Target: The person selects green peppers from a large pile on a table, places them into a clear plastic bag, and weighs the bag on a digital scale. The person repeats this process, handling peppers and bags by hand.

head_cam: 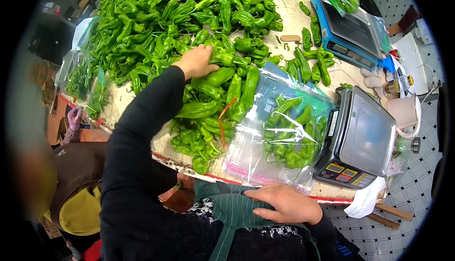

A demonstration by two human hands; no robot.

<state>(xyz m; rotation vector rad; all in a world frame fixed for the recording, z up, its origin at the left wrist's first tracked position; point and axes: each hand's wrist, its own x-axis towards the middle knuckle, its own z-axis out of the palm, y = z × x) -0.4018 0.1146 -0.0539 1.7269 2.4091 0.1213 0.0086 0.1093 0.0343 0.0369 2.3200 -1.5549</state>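
My left hand (197, 62) reaches into the large heap of long green peppers (142, 22), its fingers down among them. Whether it grips one is hidden. Just below it lies a group of larger green peppers (213, 94) with an orange tie strip (224, 118) across them. My right hand (286, 202) is at my waist, in front of the green striped apron (231, 204), thumb apart from the fingers and nothing visible in it. Beyond that hand, a clear plastic bag holding several green peppers (293, 133) lies on a stack of flat clear bags (245, 154).
To the right stand a digital scale with a steel pan (368, 133) and a blue scale (346, 33). A pink mug (403, 111) and a glass jar (405, 145) are past them. At left, another person's gloved hand (74, 117) is by a bag of peppers (97, 97).
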